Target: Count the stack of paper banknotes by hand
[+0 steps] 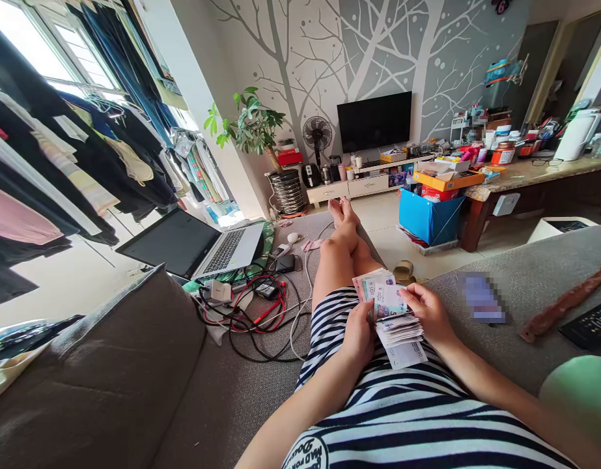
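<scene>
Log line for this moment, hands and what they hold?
left hand: holds stack of banknotes | right hand: grips the top notes | location: over lap, on grey sofa

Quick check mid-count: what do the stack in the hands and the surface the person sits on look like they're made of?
The stack of banknotes looks like thin matte printed paper: the sheets fan, curl at the corners and show layered edges between the left hand and right hand. The sofa looks like grey woven fabric, dull and finely textured, probably over padding.

A fanned stack of paper banknotes (391,312) lies on the striped lap. An open silver laptop (195,246) sits at ten o'clock, tangled red and black cables (254,312) between them. A flat black television (374,121) stands at twelve.
</scene>
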`<move>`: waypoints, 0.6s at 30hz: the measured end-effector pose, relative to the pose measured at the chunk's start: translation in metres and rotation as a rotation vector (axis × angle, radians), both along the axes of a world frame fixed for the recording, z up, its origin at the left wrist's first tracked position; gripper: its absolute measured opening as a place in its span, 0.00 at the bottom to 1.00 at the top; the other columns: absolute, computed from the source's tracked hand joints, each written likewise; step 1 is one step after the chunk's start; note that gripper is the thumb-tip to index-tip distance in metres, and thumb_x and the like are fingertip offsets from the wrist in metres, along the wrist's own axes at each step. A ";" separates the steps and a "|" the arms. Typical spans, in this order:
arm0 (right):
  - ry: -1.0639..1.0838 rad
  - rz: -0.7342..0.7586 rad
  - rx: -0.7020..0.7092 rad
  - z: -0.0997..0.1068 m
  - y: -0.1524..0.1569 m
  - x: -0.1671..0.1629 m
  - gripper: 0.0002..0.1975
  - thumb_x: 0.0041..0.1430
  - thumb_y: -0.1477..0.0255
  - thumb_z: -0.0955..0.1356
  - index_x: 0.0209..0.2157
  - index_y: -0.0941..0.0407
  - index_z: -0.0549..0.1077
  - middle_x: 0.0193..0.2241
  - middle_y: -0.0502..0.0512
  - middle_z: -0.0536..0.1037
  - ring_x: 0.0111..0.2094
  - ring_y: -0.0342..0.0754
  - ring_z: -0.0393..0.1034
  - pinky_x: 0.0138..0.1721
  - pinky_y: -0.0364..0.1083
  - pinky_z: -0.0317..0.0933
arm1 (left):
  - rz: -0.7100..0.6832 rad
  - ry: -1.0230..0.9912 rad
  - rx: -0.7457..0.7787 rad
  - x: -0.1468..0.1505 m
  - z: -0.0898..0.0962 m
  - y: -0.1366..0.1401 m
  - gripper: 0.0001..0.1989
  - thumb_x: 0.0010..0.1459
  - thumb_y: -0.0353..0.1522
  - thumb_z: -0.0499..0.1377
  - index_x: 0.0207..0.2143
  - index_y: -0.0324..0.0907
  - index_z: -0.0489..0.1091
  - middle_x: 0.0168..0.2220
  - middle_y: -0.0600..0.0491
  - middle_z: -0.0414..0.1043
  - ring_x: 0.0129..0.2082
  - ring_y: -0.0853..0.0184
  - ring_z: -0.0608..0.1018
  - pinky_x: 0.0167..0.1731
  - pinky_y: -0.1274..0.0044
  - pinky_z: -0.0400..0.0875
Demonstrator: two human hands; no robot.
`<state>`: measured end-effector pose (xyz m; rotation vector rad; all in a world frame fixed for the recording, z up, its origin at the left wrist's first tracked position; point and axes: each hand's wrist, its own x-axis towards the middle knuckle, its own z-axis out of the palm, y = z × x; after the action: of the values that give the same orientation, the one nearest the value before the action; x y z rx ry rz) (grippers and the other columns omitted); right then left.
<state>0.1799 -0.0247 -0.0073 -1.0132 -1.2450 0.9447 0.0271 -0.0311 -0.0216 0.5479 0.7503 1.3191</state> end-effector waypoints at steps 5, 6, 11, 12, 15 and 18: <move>0.048 0.020 -0.009 0.003 -0.002 -0.002 0.30 0.50 0.39 0.74 0.23 0.54 0.72 0.20 0.48 0.68 0.24 0.46 0.61 0.27 0.45 0.56 | 0.009 0.033 0.016 0.000 -0.003 0.001 0.15 0.47 0.39 0.72 0.35 0.38 0.80 0.33 0.47 0.84 0.35 0.57 0.83 0.42 0.67 0.78; 0.049 0.021 -0.010 0.002 -0.002 -0.002 0.30 0.50 0.39 0.74 0.24 0.54 0.72 0.20 0.48 0.68 0.24 0.46 0.61 0.27 0.45 0.56 | 0.012 0.036 0.014 0.000 -0.003 0.001 0.15 0.47 0.39 0.72 0.34 0.38 0.80 0.33 0.48 0.84 0.34 0.58 0.83 0.41 0.68 0.77; 0.042 0.026 0.008 0.000 -0.001 -0.002 0.30 0.51 0.40 0.74 0.24 0.54 0.73 0.21 0.48 0.69 0.25 0.46 0.61 0.27 0.45 0.56 | 0.006 0.019 0.017 0.000 -0.001 0.001 0.15 0.47 0.38 0.71 0.35 0.38 0.81 0.34 0.48 0.84 0.33 0.59 0.82 0.40 0.70 0.77; 0.044 0.026 0.009 0.000 -0.001 -0.002 0.30 0.51 0.40 0.74 0.24 0.54 0.73 0.21 0.48 0.69 0.25 0.46 0.61 0.27 0.45 0.56 | 0.004 0.018 0.016 0.000 -0.001 0.001 0.15 0.47 0.38 0.71 0.35 0.38 0.81 0.34 0.48 0.84 0.34 0.59 0.82 0.40 0.70 0.77; 0.053 0.034 0.009 0.001 -0.001 -0.002 0.30 0.51 0.40 0.74 0.24 0.54 0.73 0.20 0.48 0.69 0.24 0.46 0.61 0.27 0.45 0.57 | 0.008 0.024 0.013 0.000 0.000 0.000 0.15 0.47 0.38 0.71 0.36 0.37 0.81 0.35 0.47 0.85 0.34 0.59 0.82 0.40 0.70 0.77; 0.057 0.046 0.012 0.002 -0.002 -0.002 0.30 0.51 0.40 0.74 0.24 0.54 0.73 0.20 0.48 0.69 0.24 0.46 0.61 0.26 0.45 0.56 | 0.014 0.031 0.015 0.000 0.000 0.000 0.16 0.47 0.38 0.71 0.36 0.37 0.81 0.35 0.46 0.85 0.33 0.59 0.83 0.39 0.70 0.78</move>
<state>0.1775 -0.0263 -0.0053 -0.9451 -1.2295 0.9937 0.0274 -0.0310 -0.0211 0.5766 0.7714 1.3326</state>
